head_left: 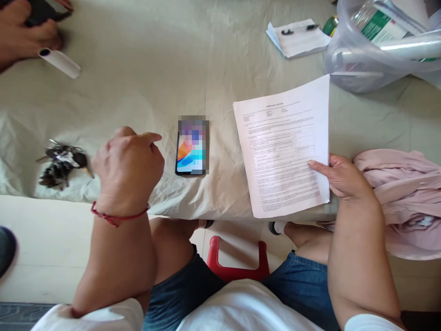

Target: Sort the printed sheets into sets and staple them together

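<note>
My right hand (347, 177) grips the right edge of a few printed paper sheets (282, 151), thumb on top and fingers behind. The sheets are held tilted over the front of the cloth-covered table. To the left, my left hand (129, 158) is over the cloth, its back up and fingers curled, with one digit pointing right. Nothing shows in it, though its palm is hidden. A smartphone (189, 154) with a lit, partly pixelated screen lies just right of that hand. Left of the hand lies a bunch of keys (64, 163).
At the far left, another person's hand (29, 37) is near a white paper roll (60, 63). A clear plastic tub (361, 64) stands at the back right beside stacked papers (298, 39). Pink cloth (406, 193) lies at right; a red stool (237, 271) is below.
</note>
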Tool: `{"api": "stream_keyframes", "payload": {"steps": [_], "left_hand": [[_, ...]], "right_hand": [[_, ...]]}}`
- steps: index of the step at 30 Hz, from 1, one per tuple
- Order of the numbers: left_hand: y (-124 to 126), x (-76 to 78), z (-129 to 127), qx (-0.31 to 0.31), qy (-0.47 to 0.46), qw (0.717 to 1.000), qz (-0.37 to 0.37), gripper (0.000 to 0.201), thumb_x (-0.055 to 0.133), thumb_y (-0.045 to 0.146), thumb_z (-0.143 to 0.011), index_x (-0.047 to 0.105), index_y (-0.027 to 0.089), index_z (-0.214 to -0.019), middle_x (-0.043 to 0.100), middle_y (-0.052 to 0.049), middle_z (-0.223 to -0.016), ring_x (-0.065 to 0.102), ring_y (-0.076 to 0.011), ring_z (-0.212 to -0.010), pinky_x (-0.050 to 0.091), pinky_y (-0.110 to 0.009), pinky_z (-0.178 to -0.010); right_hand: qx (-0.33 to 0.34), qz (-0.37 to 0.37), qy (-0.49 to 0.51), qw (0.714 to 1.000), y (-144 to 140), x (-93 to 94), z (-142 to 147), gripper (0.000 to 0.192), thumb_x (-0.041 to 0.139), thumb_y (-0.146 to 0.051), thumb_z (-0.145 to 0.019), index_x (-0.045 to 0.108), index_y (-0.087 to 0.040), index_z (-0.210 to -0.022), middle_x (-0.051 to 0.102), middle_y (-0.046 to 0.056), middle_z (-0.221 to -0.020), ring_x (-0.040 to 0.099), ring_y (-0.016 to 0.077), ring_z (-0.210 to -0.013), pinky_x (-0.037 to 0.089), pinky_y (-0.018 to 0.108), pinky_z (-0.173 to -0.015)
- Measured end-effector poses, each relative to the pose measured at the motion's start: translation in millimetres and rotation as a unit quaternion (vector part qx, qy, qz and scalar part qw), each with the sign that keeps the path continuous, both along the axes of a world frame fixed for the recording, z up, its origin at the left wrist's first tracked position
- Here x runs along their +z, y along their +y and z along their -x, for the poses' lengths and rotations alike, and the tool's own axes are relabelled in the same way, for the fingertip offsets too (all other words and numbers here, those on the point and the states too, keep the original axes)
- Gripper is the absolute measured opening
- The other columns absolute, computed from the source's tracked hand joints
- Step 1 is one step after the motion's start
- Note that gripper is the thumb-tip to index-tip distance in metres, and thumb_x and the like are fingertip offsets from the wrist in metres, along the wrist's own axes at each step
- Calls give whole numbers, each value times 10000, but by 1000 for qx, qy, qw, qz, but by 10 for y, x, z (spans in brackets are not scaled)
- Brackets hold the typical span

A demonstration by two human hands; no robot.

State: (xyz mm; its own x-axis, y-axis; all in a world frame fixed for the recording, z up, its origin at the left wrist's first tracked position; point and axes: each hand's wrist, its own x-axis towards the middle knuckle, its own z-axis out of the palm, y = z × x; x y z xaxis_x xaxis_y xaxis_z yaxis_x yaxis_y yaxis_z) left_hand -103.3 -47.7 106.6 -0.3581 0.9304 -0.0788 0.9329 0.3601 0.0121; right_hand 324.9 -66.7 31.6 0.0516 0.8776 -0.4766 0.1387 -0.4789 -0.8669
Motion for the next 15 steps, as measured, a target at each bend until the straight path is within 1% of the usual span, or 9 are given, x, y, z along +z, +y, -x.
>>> {"api": "stream_keyframes", "payload": {"steps": [2,4,6,10,13,15], "left_hand": [[-7,8,-33,-1,-21,1000,-14,581,428,235,-1063,824,190,-1486,736,-199,-1447,732,-482,-1291,570,-660,-1132],[-9,-4,-75,-10,-38,999,-6,582,429,217,-1062,823,189,-1489,748,-197,-1439,737,-473,-1291,575,-652,-1137],[-7,-25,-106,-21,-49,999,-7,587,424,204,-1062,819,178,-1495,752,-195,-1432,745,-460,-1288,573,-629,-1151],[0,-59,-126,-28,-58,997,-33,580,436,212,-1061,812,155,-1500,754,-190,-1407,761,-434,-1270,566,-575,-1167],[-2,-80,-137,-28,-71,996,-55,552,457,212,-1066,820,166,-1480,749,-173,-1397,764,-397,-1245,567,-537,-1171],[-1,-103,-145,-28,-84,993,-73,523,468,218,-1076,830,149,-1447,744,-176,-1382,757,-375,-1239,560,-516,-1186]], "right_hand": [[-1,-1,-1,1000,2,-10,-8,558,1075,-697,-660,895,-327,-1038,916,29,-1129,858,386,-1152,664,627,-1172],[-1,-4,-2,1000,1,-20,-16,536,1073,-679,-682,900,-337,-1057,915,22,-1143,855,382,-1167,659,626,-1181],[-1,-6,-3,1000,-1,-29,-24,525,1070,-669,-696,900,-339,-1066,914,22,-1151,852,382,-1181,657,627,-1184],[0,-5,0,1000,-4,-33,-35,523,1067,-667,-703,896,-332,-1067,914,27,-1145,855,378,-1171,660,615,-1179],[0,-4,1,1000,-3,-19,-28,509,1064,-654,-717,891,-336,-1074,914,24,-1141,856,376,-1172,667,607,-1169],[0,-5,0,1000,-2,-6,-15,514,1066,-657,-709,891,-338,-1072,915,23,-1137,856,379,-1169,667,613,-1165]]}}
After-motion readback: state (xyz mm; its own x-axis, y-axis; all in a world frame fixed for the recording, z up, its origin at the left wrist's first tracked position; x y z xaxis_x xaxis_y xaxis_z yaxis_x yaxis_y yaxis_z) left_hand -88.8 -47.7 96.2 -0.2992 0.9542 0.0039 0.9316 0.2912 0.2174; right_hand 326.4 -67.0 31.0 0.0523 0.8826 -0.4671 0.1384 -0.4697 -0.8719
